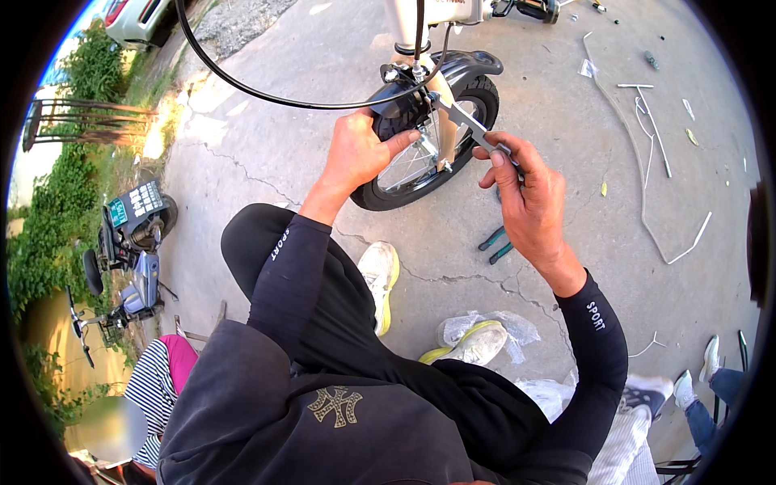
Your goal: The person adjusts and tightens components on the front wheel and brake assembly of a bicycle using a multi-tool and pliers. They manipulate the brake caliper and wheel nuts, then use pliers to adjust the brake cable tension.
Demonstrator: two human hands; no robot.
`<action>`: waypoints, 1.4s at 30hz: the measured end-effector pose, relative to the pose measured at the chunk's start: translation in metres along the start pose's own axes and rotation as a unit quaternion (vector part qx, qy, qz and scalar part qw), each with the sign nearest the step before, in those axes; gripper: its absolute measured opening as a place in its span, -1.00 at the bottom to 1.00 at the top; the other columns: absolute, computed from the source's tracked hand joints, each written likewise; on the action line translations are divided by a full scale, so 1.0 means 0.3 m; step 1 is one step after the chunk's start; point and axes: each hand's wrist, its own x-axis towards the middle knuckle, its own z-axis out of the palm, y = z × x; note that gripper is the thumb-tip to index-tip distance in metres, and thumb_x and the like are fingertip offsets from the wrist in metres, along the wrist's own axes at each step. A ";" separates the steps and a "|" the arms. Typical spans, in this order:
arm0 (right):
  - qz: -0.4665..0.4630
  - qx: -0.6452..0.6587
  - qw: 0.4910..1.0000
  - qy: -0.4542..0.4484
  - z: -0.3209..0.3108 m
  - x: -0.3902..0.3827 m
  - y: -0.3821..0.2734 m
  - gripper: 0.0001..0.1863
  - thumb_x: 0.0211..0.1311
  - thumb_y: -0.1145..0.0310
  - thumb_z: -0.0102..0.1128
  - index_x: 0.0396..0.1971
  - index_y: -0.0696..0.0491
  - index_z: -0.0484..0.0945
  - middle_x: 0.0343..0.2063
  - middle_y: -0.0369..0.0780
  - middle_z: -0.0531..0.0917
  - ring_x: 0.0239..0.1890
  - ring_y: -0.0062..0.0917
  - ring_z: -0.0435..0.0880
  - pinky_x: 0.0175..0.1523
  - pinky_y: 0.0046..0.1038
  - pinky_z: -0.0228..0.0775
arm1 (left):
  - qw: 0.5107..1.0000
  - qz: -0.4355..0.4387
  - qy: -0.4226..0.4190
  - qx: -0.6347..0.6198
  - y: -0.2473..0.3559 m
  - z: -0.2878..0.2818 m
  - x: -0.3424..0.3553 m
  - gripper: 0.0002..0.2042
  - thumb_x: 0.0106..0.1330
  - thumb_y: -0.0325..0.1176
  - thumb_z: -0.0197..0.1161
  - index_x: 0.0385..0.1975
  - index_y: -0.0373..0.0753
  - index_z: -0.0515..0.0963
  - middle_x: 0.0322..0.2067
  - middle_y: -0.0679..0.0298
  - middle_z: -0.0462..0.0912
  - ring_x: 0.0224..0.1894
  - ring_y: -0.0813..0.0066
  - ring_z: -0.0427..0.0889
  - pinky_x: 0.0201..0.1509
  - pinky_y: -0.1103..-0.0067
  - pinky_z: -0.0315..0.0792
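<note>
A small bicycle's front wheel (pixel 402 166) stands ahead of me, with a black mudguard (pixel 469 65) and a pale fork (pixel 446 121). My left hand (pixel 356 153) grips the black tyre, thumb laid on the near side; its other fingers are hidden behind. Between the thumb and fingers of my right hand (pixel 529 194) is a flat grey wrench (pixel 475 128). Its far end meets the fork or brake area by the top of the wheel; the exact contact is too small to tell. A black cable (pixel 275 103) arcs over my left hand.
Green-handled pliers (pixel 495 244) lie beneath my right hand. Crumpled plastic (pixel 517 333) sits by my shoe. Thin metal rods (pixel 656 129) and scraps are strewn on the right. A parked scooter (pixel 141 275) and a person in stripes (pixel 158 380) are at left; a person in jeans (pixel 702 416) is at right.
</note>
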 end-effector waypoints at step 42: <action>-0.007 -0.274 0.953 -0.128 -0.225 0.277 -0.306 -0.77 0.49 0.36 0.09 -0.16 0.19 0.65 -0.63 -0.26 0.60 -0.70 -0.64 0.45 -0.56 -0.51 0.31 | 1.000 -0.024 0.002 0.010 0.014 0.000 -0.006 -0.55 0.10 -0.28 0.61 -0.06 -0.39 0.66 -0.24 0.12 0.80 -0.21 0.46 0.73 -0.04 0.52 0.57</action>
